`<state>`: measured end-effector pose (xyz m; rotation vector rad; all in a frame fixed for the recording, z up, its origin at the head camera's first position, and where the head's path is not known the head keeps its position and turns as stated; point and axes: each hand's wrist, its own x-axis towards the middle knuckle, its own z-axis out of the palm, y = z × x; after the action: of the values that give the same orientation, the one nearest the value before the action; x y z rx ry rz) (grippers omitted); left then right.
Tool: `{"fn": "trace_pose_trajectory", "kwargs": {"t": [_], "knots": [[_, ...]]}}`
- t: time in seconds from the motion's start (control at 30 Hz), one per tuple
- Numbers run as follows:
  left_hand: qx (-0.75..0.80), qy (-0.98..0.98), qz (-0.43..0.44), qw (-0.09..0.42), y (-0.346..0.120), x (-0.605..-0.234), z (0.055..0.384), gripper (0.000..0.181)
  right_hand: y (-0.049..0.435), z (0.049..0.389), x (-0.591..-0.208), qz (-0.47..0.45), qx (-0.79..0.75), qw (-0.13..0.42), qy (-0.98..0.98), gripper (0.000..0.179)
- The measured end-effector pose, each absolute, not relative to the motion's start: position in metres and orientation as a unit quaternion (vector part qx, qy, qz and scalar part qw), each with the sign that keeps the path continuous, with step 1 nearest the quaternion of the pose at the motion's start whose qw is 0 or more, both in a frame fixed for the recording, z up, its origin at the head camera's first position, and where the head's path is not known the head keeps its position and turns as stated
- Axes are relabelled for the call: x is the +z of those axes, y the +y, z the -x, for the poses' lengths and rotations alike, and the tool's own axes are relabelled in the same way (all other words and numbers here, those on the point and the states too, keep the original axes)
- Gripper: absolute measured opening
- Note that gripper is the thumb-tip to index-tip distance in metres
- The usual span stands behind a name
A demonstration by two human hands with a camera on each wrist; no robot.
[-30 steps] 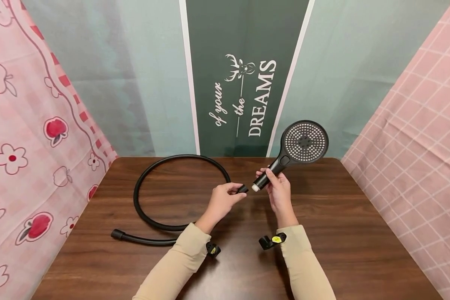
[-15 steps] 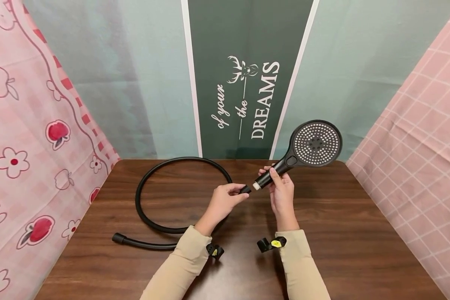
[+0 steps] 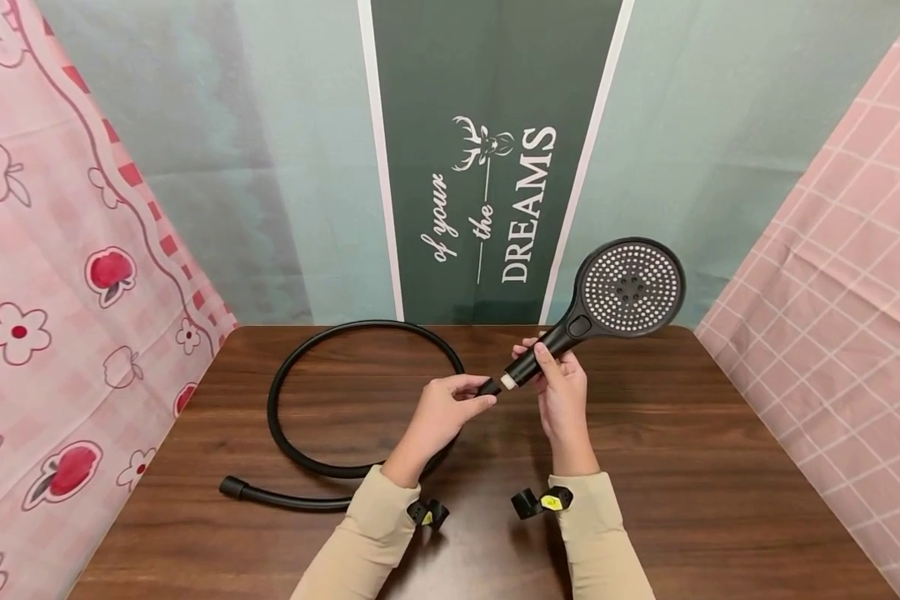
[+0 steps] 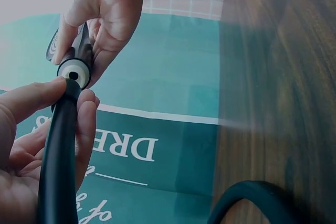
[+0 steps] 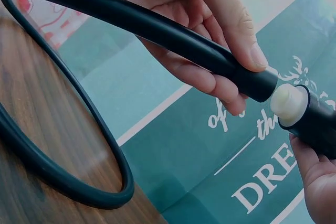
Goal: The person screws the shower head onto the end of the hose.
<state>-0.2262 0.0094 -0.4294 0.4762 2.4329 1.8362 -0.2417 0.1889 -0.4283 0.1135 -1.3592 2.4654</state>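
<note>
My left hand pinches the end fitting of a black shower hose between thumb and fingers. The hose loops back across the table, and its other end lies at the left. In my right hand is the handle of a black shower head, its dotted spray face turned toward the head camera. A white threaded tip sticks out of the handle. In the right wrist view the hose fitting stands right beside that tip, not over it; whether they touch I cannot tell.
Both hands are above a brown wood-grain table. Behind it hangs a green printed cloth. Pink cloths close off the left and right sides. Black camera mounts sit at both wrists.
The hose end and the white tip have come closer together. The shower head has shifted right and tilted over somewhat. Both hands keep their hold.
</note>
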Motion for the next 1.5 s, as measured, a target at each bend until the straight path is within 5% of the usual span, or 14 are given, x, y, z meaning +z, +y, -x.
{"fn": "trace_pose_trajectory", "kwargs": {"t": [1.5], "knots": [[0.63, 0.753, -0.177, 0.071, -0.001, -0.434, 0.224, 0.036, 0.18, 0.239, -0.424, -0.059, 0.866, 0.158, -0.471, 0.012]]}}
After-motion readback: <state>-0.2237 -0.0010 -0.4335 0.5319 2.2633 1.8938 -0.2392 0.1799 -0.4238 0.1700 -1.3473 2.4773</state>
